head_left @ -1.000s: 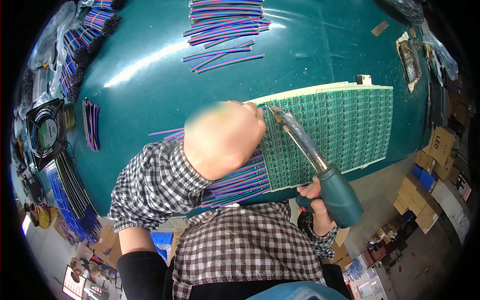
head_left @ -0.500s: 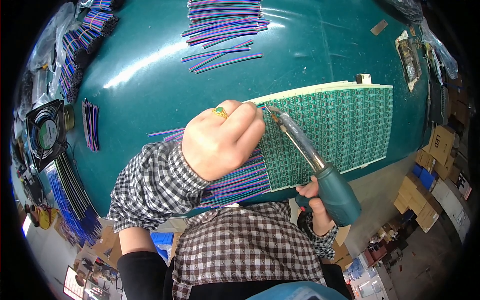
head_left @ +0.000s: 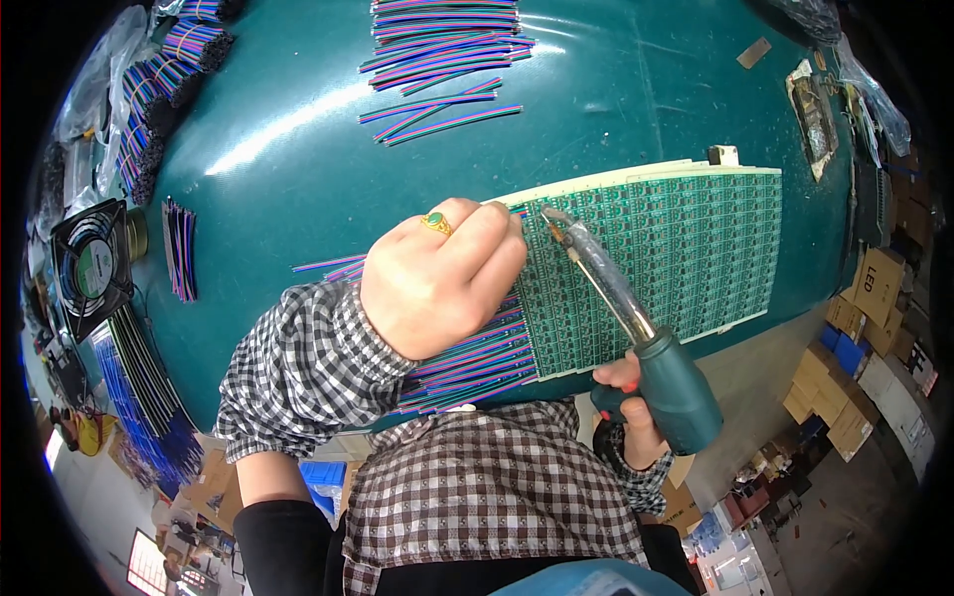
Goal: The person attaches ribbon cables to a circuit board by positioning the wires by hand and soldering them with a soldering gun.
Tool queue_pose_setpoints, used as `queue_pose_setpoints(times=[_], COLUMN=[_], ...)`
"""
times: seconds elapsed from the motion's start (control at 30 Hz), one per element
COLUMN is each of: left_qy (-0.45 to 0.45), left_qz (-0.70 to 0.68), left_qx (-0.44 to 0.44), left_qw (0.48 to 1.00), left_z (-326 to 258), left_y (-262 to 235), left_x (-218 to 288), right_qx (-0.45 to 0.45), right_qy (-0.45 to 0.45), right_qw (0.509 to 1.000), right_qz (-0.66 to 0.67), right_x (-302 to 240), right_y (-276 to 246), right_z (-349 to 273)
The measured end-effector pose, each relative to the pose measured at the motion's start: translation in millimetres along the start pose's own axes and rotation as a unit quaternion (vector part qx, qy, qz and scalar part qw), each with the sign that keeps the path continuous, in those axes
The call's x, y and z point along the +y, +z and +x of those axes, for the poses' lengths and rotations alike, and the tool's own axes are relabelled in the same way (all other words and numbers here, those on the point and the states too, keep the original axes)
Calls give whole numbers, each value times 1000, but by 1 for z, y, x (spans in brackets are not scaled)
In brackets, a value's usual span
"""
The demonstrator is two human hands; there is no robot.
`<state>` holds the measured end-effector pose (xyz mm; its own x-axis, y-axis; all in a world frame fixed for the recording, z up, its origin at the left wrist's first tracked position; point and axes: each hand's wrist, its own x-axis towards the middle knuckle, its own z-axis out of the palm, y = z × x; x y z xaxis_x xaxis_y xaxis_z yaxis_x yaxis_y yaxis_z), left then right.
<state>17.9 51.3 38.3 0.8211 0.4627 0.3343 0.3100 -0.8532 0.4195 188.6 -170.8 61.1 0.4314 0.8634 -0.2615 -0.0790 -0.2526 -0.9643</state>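
A panel of small green circuit boards (head_left: 666, 243) lies on the table, with rows of multicoloured ribbon wires (head_left: 477, 360) running from its left side. My left hand (head_left: 442, 283), wearing a ring with a green stone, is closed in a pinch at the panel's upper left corner. A short bit of coloured wire (head_left: 521, 212) shows just past its fingertips; the rest is under the hand. My right hand (head_left: 636, 409) grips a green soldering gun (head_left: 680, 389) from below. Its metal tip points up-left over the panel, slightly right of my left fingertips. Whether the tip touches the board cannot be told.
Loose ribbon wires (head_left: 447, 45) are piled at the far middle. Bundled wires (head_left: 149, 119), a small fan (head_left: 91, 266) and blue-black wires (head_left: 149, 407) stand along the left. A worn metal-coloured block (head_left: 813, 119) lies far right. Cardboard boxes (head_left: 879, 288) are beyond the right edge.
The soldering gun's tip has shifted a little to the right, away from my left fingertips, and its body has moved slightly right and down. My left hand has stayed almost still.
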Motion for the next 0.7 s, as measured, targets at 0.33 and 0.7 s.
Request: queue_pose_setpoints(times=[0.33, 0.7], left_qy=[7, 3], left_qz=[-1, -1], left_qx=[3, 1], left_qw=[1000, 1000], left_z=[0, 0], left_y=[1, 0], left_x=[-1, -2], right_qx=[13, 15], right_qy=[15, 45], right_qw=[998, 997], right_qz=[53, 56], right_x=[6, 5], right_y=[2, 3], right_z=[-3, -4])
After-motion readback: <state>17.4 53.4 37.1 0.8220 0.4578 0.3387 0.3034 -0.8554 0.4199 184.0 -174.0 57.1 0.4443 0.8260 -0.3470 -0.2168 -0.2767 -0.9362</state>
